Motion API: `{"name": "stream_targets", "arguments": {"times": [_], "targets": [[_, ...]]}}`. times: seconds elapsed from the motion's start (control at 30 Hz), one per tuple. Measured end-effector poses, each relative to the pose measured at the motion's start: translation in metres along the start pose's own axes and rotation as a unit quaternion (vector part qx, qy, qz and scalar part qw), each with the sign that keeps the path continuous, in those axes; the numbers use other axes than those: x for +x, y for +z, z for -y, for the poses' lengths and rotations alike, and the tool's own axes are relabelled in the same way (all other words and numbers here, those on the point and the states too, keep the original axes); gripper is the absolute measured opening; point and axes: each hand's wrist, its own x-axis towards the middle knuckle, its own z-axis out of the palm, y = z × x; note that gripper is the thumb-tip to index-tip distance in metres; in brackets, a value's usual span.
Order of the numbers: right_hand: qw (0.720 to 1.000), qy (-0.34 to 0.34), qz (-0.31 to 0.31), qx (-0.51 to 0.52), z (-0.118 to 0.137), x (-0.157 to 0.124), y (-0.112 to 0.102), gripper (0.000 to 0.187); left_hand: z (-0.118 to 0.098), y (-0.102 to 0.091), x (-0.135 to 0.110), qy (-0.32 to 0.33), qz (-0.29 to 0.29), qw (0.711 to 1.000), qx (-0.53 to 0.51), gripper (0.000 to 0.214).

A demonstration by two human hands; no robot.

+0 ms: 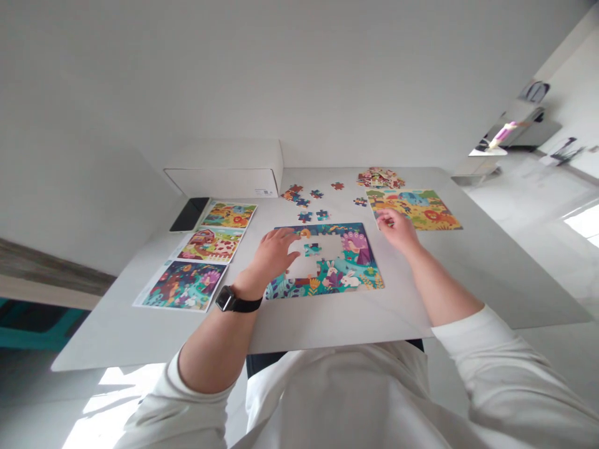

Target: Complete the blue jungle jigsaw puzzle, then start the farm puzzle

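Observation:
A partly filled jigsaw puzzle point(350, 280) with rabbits and a purple peacock lies in front of me, its white backing showing in the middle. Over its left side rests my left hand point(277, 251), thumb and fingers apart, holding nothing that I can see. Just past those fingertips is an orange puzzle patch point(306, 233). A teal puzzle piece point(312, 250) sits inside the gap. My right hand point(397, 229) is beside the left edge of a yellow animal puzzle point(428, 209). Its fingers are curled together, and whatever they may hold is hidden.
Loose puzzle pieces point(317, 194) are scattered behind the jigsaw. A heap of pieces point(380, 178) lies at the back right. On the left are picture sheets point(182, 285), a dark phone point(189, 214) and a white box point(224, 181) against the wall.

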Motion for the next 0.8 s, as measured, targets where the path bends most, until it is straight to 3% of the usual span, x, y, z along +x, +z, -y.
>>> {"name": "stream_targets", "arguments": {"times": [0.2,0.43,0.8], "targets": [[0.997,0.025,0.020,-0.075,-0.002,0.045,-0.004,0.033,0.008,-0.012,-0.004,-0.070,-0.038,0.996,0.027,0.045],[0.989,0.026,0.071,-0.129,-0.002,0.091,0.022,0.035,0.020,-0.016,-0.005,-0.122,-0.056,0.990,0.047,0.046],[0.961,-0.019,0.102,-0.257,0.003,0.121,0.057,0.042,0.027,-0.023,-0.009,-0.167,-0.055,0.984,0.043,0.048]]}}
